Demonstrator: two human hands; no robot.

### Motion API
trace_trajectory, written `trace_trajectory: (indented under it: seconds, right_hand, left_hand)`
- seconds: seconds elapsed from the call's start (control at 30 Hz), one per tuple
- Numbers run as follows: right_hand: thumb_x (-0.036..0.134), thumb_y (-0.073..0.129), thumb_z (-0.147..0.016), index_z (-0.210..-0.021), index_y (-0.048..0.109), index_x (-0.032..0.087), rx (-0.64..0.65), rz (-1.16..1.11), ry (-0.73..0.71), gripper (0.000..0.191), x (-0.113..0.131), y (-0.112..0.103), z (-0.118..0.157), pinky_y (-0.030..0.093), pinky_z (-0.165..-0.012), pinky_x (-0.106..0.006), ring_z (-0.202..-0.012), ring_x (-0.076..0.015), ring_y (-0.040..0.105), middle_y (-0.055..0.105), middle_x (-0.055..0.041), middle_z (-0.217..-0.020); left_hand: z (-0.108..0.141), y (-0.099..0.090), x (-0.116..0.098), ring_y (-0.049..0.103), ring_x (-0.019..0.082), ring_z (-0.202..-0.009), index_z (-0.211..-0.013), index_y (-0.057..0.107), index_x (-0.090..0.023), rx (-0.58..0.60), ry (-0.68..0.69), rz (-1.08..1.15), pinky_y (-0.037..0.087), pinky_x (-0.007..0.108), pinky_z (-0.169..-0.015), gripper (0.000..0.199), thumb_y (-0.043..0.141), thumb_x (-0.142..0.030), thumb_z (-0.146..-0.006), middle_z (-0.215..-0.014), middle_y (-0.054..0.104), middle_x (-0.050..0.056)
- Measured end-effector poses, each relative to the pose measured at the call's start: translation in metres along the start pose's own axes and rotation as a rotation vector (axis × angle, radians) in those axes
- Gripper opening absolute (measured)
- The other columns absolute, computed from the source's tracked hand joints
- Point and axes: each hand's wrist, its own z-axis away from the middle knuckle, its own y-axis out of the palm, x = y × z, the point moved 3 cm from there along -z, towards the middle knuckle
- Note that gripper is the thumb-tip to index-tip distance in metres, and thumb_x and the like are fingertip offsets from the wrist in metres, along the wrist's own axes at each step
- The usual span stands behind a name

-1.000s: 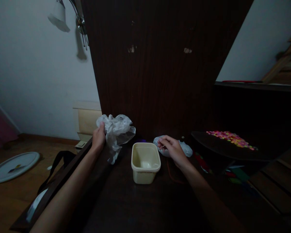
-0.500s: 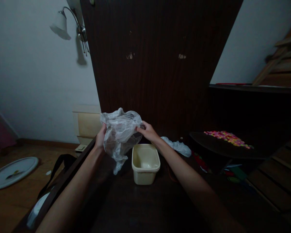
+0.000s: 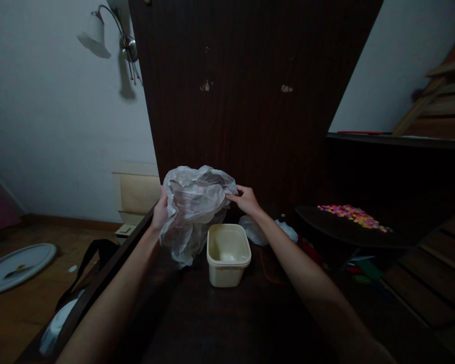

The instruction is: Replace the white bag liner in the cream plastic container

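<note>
A thin, see-through plastic bag (image 3: pixel 197 202) is stretched between my two hands, its mouth spread and its crumpled lower end hanging down. My left hand (image 3: pixel 160 210) grips the bag's left edge, with some fingers hidden behind the film. On the other side, my right hand (image 3: pixel 246 198) pinches the right edge between thumb and fingers. Just below and to the right of the bag stands a cream plastic tub (image 3: pixel 229 268), upright and without a lid, on the dark tabletop (image 3: pixel 227 323). Nothing shows inside the tub.
Another crumpled plastic bag (image 3: pixel 254 230) lies behind my right forearm. A dark shelf (image 3: pixel 311 217) at the right bears a heap of small colourful pieces (image 3: pixel 354 216). Upright behind the tabletop is a dark wooden panel (image 3: pixel 246 126). A white oval tray (image 3: pixel 41 258) lies on the floor at left.
The bag has been spread wider and its mouth turned more towards me. My right hand has moved a little to the right. The tub has stayed in place.
</note>
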Motion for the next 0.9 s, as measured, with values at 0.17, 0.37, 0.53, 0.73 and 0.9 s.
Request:
trace_trajectory:
  seconds: [0.17, 0.37, 0.53, 0.73, 0.9]
  right_hand:
    - [0.025, 0.072, -0.057, -0.072, 0.070, 0.018, 0.019, -0.014, 0.115, 0.017, -0.007, -0.024, 0.015, 0.046, -0.060, -0.028, -0.064, -0.0170, 0.059, 0.070, -0.0010, -0.070]
    - [0.026, 0.070, -0.063, -0.063, 0.064, 0.019, -0.013, -0.047, 0.230, 0.009, -0.026, -0.049, 0.032, 0.046, -0.060, -0.028, -0.062, -0.0170, 0.059, 0.067, -0.0006, -0.064]
    - [0.028, 0.067, -0.068, -0.062, 0.062, 0.018, -0.034, -0.064, 0.295, 0.013, -0.037, -0.062, 0.046, 0.045, -0.060, -0.027, -0.063, -0.0171, 0.060, 0.065, -0.0010, -0.062]
    - [0.034, 0.064, -0.076, -0.075, 0.059, 0.021, -0.113, -0.108, 0.406, 0.015, -0.047, -0.074, 0.050, 0.045, -0.051, -0.026, -0.054, -0.0143, 0.057, 0.064, -0.0005, -0.068]
    - [0.051, 0.057, -0.085, -0.090, 0.057, 0.022, -0.080, -0.146, 0.499, 0.030, -0.047, -0.081, 0.055, 0.050, -0.050, -0.028, -0.056, -0.0159, 0.062, 0.069, -0.0064, -0.082]
  left_hand:
    - [0.011, 0.024, 0.007, 0.073, 0.028, -0.079, -0.082, 0.073, -0.016, 0.130, -0.132, -0.120, 0.061, 0.036, -0.073, 0.056, 0.047, -0.064, -0.096, -0.063, 0.069, 0.004]
    - [0.036, 0.058, 0.026, 0.061, 0.019, -0.057, -0.065, 0.072, -0.016, 0.617, -0.182, -0.549, 0.048, 0.028, -0.056, 0.055, 0.059, -0.064, -0.087, -0.057, 0.066, 0.002]
    - [0.057, 0.084, 0.043, 0.066, 0.020, -0.068, -0.101, 0.078, -0.019, 1.051, -0.109, -0.939, 0.048, 0.028, -0.067, 0.046, 0.047, -0.052, -0.096, -0.080, 0.076, 0.003]
    - [0.050, 0.082, 0.069, 0.062, 0.020, -0.072, -0.106, 0.063, -0.020, 1.052, 0.040, -1.318, 0.044, 0.027, -0.066, 0.024, 0.060, -0.025, -0.083, -0.082, 0.071, 0.003]
    - [0.044, 0.075, 0.091, 0.066, 0.022, -0.073, -0.077, 0.071, -0.024, 1.121, -0.125, -1.360, 0.047, 0.028, -0.069, 0.010, 0.069, -0.018, -0.068, -0.077, 0.074, 0.002]
